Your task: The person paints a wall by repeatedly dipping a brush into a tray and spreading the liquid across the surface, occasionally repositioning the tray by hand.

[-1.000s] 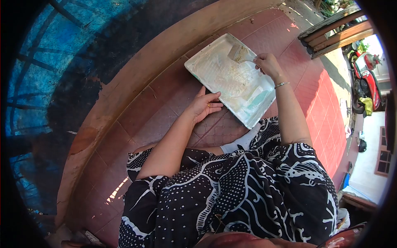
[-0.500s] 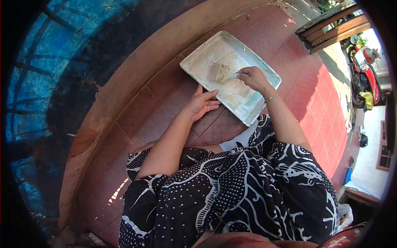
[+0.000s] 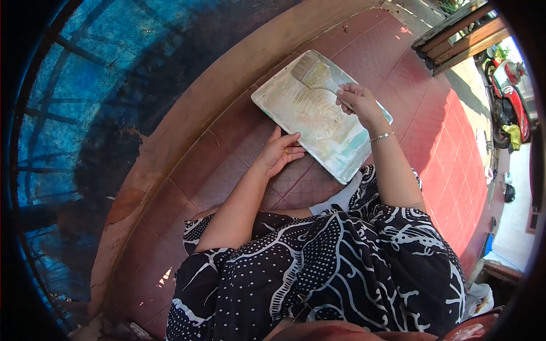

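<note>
A shallow white tray (image 3: 273,96), smeared with pale, yellowish and greenish paint, lies tilted in front of me. My left hand (image 3: 280,154), with a ring on one finger, grips its near left edge; some fingertips are hidden at the rim. In my right hand (image 3: 358,104), a wide flat paintbrush (image 3: 307,69) is pinched by its handle. The bristles rest on the tray's far part, pointing toward the far corner. Streaky brush marks cover the middle of the tray.
Red floor tiles (image 3: 421,148) surround me, sunlit on the right. To the left, a curved ledge (image 3: 187,108) borders a blue and black painted surface (image 3: 96,74). Wooden beams (image 3: 458,42) stand at the upper right, with a red motorbike (image 3: 515,105) beyond.
The paintbrush has moved from the tray's middle to its far part, and my right hand has shifted slightly up and right with it. My left hand stays at the tray's edge.
</note>
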`<state>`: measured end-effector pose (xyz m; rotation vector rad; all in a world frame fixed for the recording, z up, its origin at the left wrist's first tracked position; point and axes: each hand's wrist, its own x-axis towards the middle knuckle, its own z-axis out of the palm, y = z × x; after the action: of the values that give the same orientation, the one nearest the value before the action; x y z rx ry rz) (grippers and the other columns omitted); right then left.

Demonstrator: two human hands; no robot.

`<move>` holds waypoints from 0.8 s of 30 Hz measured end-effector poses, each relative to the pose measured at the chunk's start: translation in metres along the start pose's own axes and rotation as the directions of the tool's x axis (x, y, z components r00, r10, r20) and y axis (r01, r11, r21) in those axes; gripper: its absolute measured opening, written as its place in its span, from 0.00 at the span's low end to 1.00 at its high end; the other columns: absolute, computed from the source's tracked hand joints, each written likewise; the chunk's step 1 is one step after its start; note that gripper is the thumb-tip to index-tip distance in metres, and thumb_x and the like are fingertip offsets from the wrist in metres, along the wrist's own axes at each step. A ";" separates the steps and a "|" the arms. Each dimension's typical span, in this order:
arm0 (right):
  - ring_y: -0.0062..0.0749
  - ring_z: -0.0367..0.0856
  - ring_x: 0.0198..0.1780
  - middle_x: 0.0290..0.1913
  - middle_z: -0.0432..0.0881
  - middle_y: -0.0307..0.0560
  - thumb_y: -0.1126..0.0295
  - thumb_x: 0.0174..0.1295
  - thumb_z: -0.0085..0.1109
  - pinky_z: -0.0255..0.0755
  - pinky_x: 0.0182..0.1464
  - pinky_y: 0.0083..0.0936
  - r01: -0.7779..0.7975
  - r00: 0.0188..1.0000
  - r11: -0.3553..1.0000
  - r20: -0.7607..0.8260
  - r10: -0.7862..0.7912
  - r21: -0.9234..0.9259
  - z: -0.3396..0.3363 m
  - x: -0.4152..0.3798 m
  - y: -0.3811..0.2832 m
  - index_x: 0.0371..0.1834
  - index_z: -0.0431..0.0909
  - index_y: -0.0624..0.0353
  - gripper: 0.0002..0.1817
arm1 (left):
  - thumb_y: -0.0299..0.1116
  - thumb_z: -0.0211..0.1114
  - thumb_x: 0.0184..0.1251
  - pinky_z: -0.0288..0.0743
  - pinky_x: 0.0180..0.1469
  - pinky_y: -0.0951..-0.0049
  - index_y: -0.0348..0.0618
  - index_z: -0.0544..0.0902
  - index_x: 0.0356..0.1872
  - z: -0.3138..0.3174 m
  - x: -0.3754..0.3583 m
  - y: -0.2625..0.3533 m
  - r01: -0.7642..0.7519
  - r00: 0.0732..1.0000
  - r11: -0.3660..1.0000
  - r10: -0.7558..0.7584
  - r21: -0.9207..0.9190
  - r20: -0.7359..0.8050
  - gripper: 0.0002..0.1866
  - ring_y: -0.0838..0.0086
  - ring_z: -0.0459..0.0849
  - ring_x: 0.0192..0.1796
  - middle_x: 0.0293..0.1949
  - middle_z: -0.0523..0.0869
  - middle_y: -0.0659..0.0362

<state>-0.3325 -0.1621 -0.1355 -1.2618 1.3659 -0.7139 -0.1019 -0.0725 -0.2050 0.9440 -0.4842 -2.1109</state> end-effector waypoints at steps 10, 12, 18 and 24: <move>0.33 0.80 0.31 0.36 0.82 0.50 0.72 0.57 0.54 0.71 0.33 0.27 0.303 0.722 0.908 -0.552 -0.418 -0.290 0.046 0.143 0.003 0.46 0.73 0.67 0.15 | 0.33 0.59 0.62 0.75 0.50 0.63 0.46 0.54 0.64 -0.001 0.002 -0.005 -0.010 0.999 0.999 0.008 0.048 0.041 0.32 0.62 0.80 0.44 0.53 0.74 0.50; 0.55 0.77 0.40 0.37 0.79 0.61 0.70 0.53 0.53 0.69 0.42 0.44 0.273 0.679 0.824 -0.507 -0.531 -0.496 0.087 0.120 -0.013 0.42 0.73 0.65 0.15 | 0.32 0.59 0.63 0.75 0.50 0.63 0.44 0.55 0.64 -0.002 0.002 -0.004 -0.012 0.999 0.999 0.010 0.045 0.048 0.31 0.62 0.80 0.45 0.53 0.74 0.50; 0.57 0.77 0.41 0.37 0.79 0.64 0.71 0.54 0.52 0.70 0.44 0.40 0.334 0.848 0.803 -0.214 -0.485 -0.493 0.165 0.031 -0.004 0.49 0.73 0.65 0.18 | 0.35 0.56 0.66 0.75 0.51 0.65 0.37 0.63 0.58 -0.005 0.010 -0.013 -0.016 1.000 0.999 0.015 0.043 0.017 0.22 0.65 0.79 0.50 0.53 0.75 0.51; 0.51 0.79 0.41 0.38 0.80 0.59 0.70 0.54 0.55 0.71 0.44 0.37 0.518 0.853 0.728 0.216 -0.475 -0.448 0.164 -0.009 -0.025 0.46 0.77 0.61 0.15 | 0.36 0.55 0.67 0.76 0.50 0.64 0.36 0.67 0.53 0.003 0.004 -0.019 -0.100 0.992 0.993 0.105 0.066 -0.076 0.19 0.68 0.80 0.49 0.50 0.77 0.52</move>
<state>-0.1715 -0.1222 -0.1474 -2.1043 1.1732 -0.6741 -0.1150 -0.0633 -0.2159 1.0125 -0.5489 -1.9686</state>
